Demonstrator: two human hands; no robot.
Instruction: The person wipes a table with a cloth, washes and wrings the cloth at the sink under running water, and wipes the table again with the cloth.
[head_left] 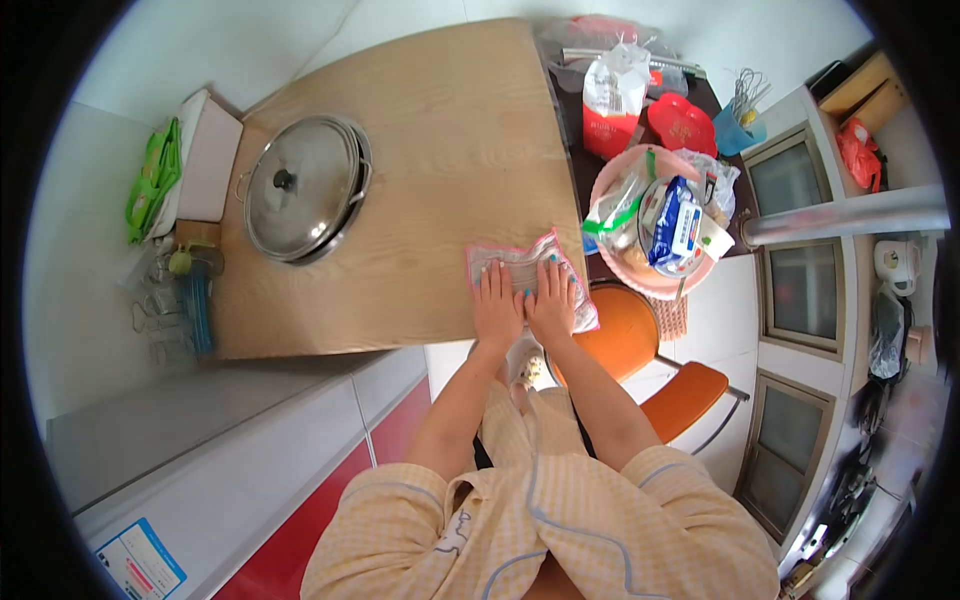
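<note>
A folded cloth (519, 270), pale grey with pink edging, lies at the front right edge of the wooden table (440, 190). My left hand (497, 308) rests flat on its left half, fingers stretched out and pointing away from me. Beside it, my right hand (550, 303) presses flat on the right half, thumbs close together. Neither hand grips anything. Part of the cloth is hidden under my palms, and its right corner reaches the table's edge.
A lidded steel pot (302, 190) stands on the table's left side, near glasses (165, 310) and a white box (210, 160). To the right are a pink basin (610, 180) full of packages, a red dish (683, 125) and an orange chair (612, 330).
</note>
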